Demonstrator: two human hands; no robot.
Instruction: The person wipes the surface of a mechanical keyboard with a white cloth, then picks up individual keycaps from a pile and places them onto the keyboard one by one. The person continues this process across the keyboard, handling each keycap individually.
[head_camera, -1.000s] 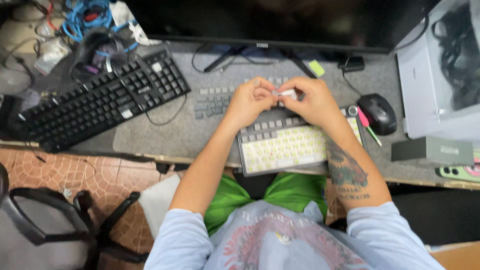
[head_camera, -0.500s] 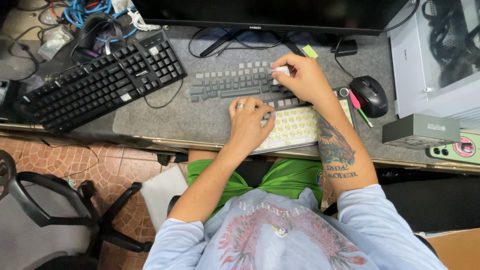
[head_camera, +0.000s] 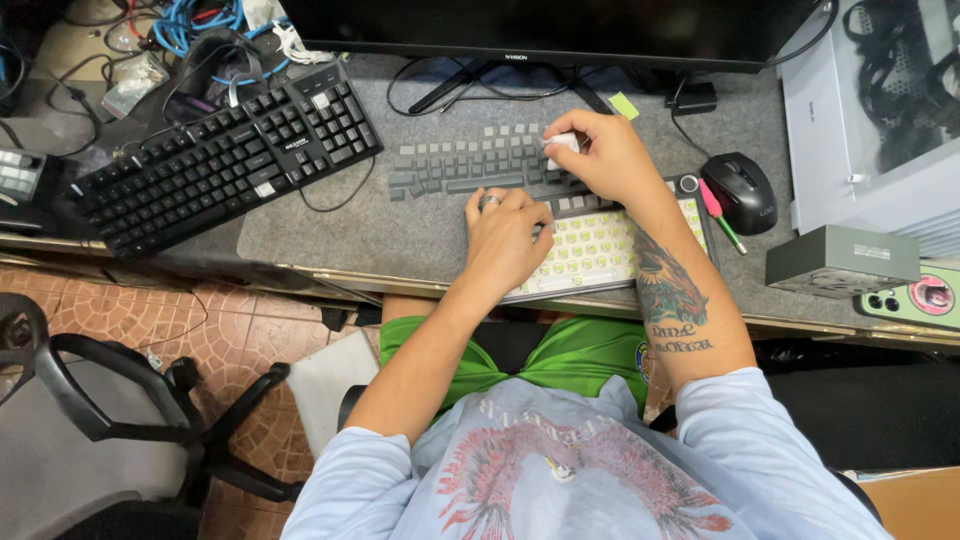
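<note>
Centre of frame: left hand (head_camera: 507, 238) lies palm-down on the left end of a small white keyboard with pale yellow-green switches bared (head_camera: 598, 248), fingers loosely spread, gripping nothing. Right hand (head_camera: 608, 158) sits just above it, fingers pinching a small white keycap-sized piece (head_camera: 562, 143) over the rows of loose grey keycaps (head_camera: 465, 165) laid out on the grey felt mat (head_camera: 330, 235) covering the counter.

Around them: one black full-size keyboard (head_camera: 225, 160), upper left, its cable trailing; one black mouse (head_camera: 741, 192), right; pink and green pens (head_camera: 722, 222) beside it; one dark grey rectangular box (head_camera: 842, 260); one phone in a green case (head_camera: 915, 298), cut off at the right edge. Monitor (head_camera: 560, 28) cut off at top. Two keyboards in all.

Forearms hide much of the small keyboard. Exact keycap count not readable. Tangled blue cables (head_camera: 205, 22), upper left, indistinct.
</note>
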